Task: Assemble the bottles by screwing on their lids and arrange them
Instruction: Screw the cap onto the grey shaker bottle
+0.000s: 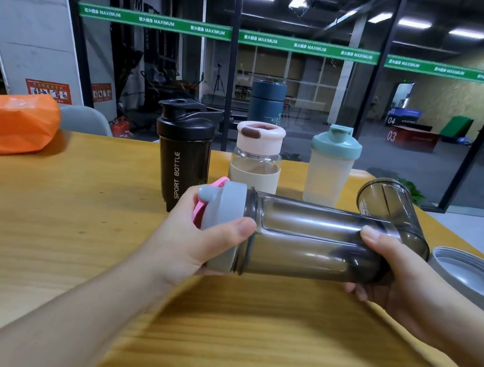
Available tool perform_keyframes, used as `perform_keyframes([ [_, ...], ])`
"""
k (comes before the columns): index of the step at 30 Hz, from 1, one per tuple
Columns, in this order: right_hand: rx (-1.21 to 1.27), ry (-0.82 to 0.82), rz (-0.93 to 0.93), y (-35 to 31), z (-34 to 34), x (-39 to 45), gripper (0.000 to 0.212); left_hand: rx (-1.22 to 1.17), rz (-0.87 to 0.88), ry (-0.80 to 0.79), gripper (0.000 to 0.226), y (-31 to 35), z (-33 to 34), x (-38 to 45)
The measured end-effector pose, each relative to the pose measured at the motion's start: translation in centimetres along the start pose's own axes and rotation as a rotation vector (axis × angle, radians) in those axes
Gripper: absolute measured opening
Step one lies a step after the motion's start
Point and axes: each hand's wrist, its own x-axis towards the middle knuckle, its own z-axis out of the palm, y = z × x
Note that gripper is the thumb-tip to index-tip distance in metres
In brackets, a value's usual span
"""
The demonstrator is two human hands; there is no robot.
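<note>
At the centre of the frame the left hand (198, 238) curls its fingers (238, 228) round the grey lid (225, 211) of a smoky clear bottle (304, 238) held sideways above the counter (79, 225). The right hand (390, 269) grips the bottle's base end, thumb on top. The bottle looks empty. Behind it stand a black bottle (181, 158), a pink-lidded glass bottle (255, 157) and a green-lidded bottle (331, 166), all capped. At right lie another smoky bottle (389, 206) and a loose grey lid (465, 275).
</note>
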Motion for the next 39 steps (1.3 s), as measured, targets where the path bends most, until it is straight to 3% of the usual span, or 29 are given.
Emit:
perform_keyframes([
  [4,0.058,-0.063,0.031,-0.2,0.1,-0.1,0.069,0.043,0.134,-0.015,0.088,-0.3,-0.1,0.0],
  [8,0.067,-0.068,0.021,-0.4,0.1,-0.2,0.065,0.051,0.183,-0.005,0.086,-0.4,-0.1,0.0],
  [13,0.018,-0.012,-0.017,-0.1,-0.1,0.1,0.085,-0.005,0.039,0.030,0.090,-0.1,0.3,0.0],
  [23,-0.117,0.026,-0.130,0.1,-0.1,-0.2,0.111,-0.073,-0.266,0.004,0.073,1.1,0.8,-0.5],
  [28,-0.179,0.019,-0.217,-0.6,-0.1,-0.4,0.096,-0.105,-0.301,-0.014,0.074,1.2,0.5,-1.0],
  [35,-0.191,0.009,-0.187,-1.2,-0.5,-0.5,0.097,-0.108,-0.292,-0.003,0.074,1.8,0.8,-0.7],
  [39,-0.076,-0.070,-0.116,-1.1,-0.5,-1.0,0.073,-0.056,-0.175,0.034,0.079,1.6,0.4,-0.3],
])
